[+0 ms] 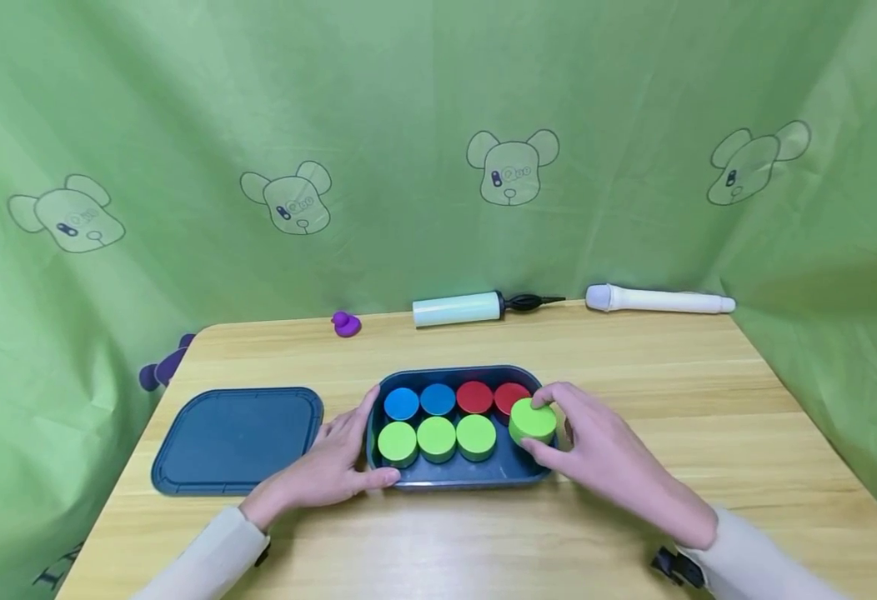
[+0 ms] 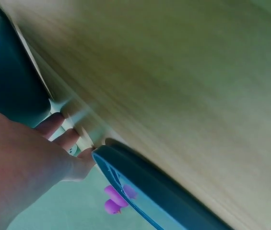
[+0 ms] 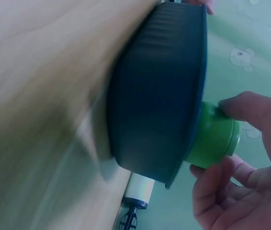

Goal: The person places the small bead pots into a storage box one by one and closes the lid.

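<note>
A dark blue oblong box (image 1: 449, 475) stands on the table with short round cylinders in it. Two blue cylinders (image 1: 402, 404) and two red ones (image 1: 474, 397) form its back row; three green ones (image 1: 437, 437) line the front from the left. At the box's right end, my right hand (image 1: 592, 437) pinches another green cylinder (image 3: 214, 136) between thumb and fingers. That cylinder sticks up above the rim in the right wrist view. My left hand (image 1: 337, 458) rests against the box's left end, thumb along the front edge and fingers stretched along the side.
A dark blue lid (image 1: 239, 442) lies left of the box. Along the table's back edge are a purple toy duck (image 1: 345, 324), a pale hand pump (image 1: 457, 309) with a black nozzle, and a white microphone-shaped stick (image 1: 659, 299). Green curtain (image 1: 408, 167) surrounds the table.
</note>
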Tool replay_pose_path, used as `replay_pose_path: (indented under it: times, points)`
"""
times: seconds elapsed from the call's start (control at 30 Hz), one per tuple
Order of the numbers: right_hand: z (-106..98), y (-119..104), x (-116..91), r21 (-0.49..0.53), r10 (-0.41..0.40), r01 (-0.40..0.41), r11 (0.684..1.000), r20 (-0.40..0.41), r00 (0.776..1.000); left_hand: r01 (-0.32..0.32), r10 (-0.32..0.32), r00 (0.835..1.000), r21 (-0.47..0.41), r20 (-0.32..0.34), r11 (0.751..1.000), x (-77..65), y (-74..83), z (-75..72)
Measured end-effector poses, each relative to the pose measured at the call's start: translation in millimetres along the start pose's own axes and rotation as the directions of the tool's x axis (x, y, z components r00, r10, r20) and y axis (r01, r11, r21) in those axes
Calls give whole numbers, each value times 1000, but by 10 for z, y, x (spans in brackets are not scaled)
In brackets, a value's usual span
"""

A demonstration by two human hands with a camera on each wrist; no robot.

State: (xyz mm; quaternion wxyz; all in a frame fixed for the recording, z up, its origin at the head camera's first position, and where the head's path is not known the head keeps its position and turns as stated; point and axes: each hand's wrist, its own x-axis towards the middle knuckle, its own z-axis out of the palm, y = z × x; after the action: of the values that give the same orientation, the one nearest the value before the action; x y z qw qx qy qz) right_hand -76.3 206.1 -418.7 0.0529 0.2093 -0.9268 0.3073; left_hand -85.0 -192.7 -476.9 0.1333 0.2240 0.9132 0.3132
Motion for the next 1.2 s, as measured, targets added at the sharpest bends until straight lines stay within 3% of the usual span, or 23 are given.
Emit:
replay_pose_path:
  times: [0.4,0.8,1.2]
  points:
    - [119,-62,102,-138,-41,48,989,54,998,-6,6,1000,13,-14,1000,10,-17,-32]
    - [180,-106,184,-216,23,15,976,170,985,-13,13,1000,22,-18,1000,-5,-18,-22]
    - [167,-85,221,-249,-55,102,963,188,981,-17,17,1000,4,-17,1000,3,-17,-43]
